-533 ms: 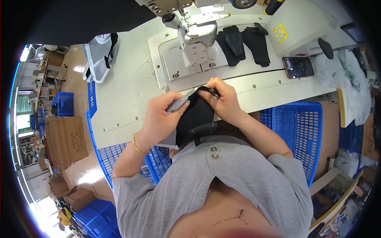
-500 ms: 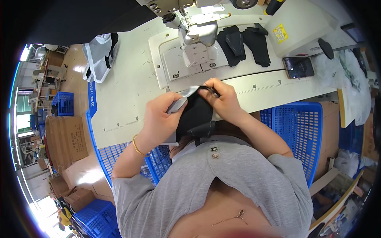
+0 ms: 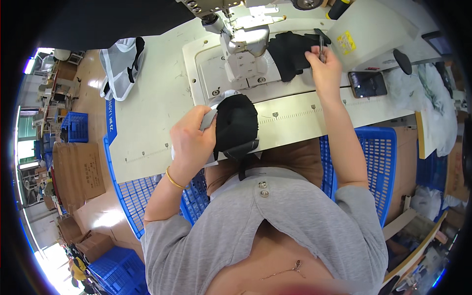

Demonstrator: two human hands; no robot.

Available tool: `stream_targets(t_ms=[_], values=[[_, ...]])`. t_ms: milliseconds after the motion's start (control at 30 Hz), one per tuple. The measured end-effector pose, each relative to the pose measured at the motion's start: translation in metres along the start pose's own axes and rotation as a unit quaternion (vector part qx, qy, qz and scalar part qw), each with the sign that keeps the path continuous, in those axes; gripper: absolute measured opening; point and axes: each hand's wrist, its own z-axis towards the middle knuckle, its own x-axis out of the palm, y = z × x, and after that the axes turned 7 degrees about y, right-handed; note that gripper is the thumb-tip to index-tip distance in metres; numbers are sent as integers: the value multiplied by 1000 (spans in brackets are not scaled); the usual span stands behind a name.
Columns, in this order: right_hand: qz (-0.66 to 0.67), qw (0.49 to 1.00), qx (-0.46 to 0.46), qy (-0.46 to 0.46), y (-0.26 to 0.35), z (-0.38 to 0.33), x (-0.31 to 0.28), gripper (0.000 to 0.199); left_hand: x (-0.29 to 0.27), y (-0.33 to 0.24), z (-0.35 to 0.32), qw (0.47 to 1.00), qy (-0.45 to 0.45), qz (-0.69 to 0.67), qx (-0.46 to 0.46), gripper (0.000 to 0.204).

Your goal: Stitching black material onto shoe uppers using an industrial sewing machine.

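My left hand (image 3: 192,135) is closed on a sewn fabric piece (image 3: 237,123), black with a white and grey edge, at the table's front edge. Its black part is spread out rounded, with a loose end hanging toward my lap. Farther off to the right, my right hand (image 3: 325,69) pinches a slim dark metal tool (image 3: 322,50); its exact kind is unclear. Beside those fingers lie black fabric pieces (image 3: 290,56), flat on the machine bed and partly overlapping.
The sewing machine (image 3: 246,46) stands at the far middle. A white mesh item with black trim (image 3: 123,66) lies at the left. A phone (image 3: 368,84) and clear plastic bags (image 3: 432,108) are at the right. Blue baskets (image 3: 381,142) stand below the table.
My right hand has left the held fabric and moved away to the right, beside the black pieces, which now look closer together. My left hand still holds the fabric, slightly farther left.
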Motion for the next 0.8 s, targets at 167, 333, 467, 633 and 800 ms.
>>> stream_targets(t_ms=[167,333,467,633,800], values=[[33,990,128,57,-19,-20,-10,25,1,2,1,1000,-2,-8,-1,6],[-169,979,-114,4,-13,-13,-22,22,-3,-1,5,999,14,-20,-22,7],[-232,955,-139,126,-11,12,-12,29,-6,-3,4,998,25,-28,-45,7],[-397,878,-182,195,-13,24,-1,26,-8,0,6,994,35,-63,-85,12],[-355,894,-134,238,-2,36,-13,23,-9,8,6,991,47,-81,-98,13]])
